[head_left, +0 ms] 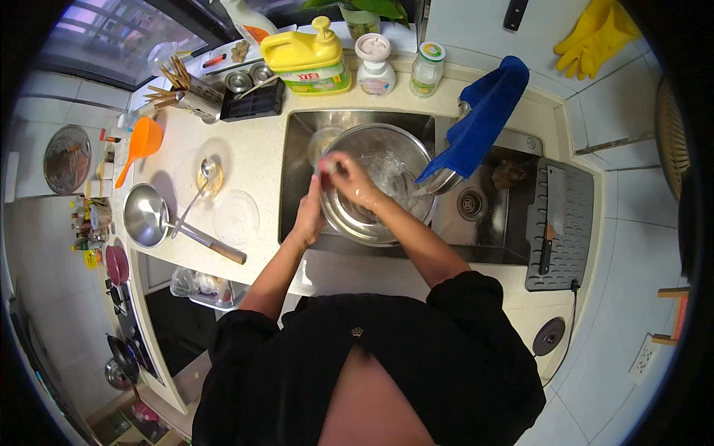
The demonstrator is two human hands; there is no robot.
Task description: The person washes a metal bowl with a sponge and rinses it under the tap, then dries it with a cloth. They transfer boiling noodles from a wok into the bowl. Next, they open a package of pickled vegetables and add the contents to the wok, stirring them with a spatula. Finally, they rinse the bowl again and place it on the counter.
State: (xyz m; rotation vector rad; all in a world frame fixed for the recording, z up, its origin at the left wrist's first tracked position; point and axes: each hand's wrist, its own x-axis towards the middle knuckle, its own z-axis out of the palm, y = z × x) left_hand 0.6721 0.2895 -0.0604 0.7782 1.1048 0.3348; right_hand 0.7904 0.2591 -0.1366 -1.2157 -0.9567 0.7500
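Observation:
A wide stainless steel basin stands in the left bowl of the sink, with water in it. At its left rim my left hand is closed on the edge, fingers pointing away from me. My right hand is over the left part of the basin, wet and slightly blurred. Its fingers are curled in, and what they hold, if anything, is hidden. From the faucet, draped with a blue cloth, water runs into the basin's right side. Behind the basin's left rim shows part of a clear round dish.
A yellow jug, a white pump bottle and a glass jar line the back ledge. Left lie a metal ladle, a clear lid and an orange scoop. A cleaver rests on the grey mat at right.

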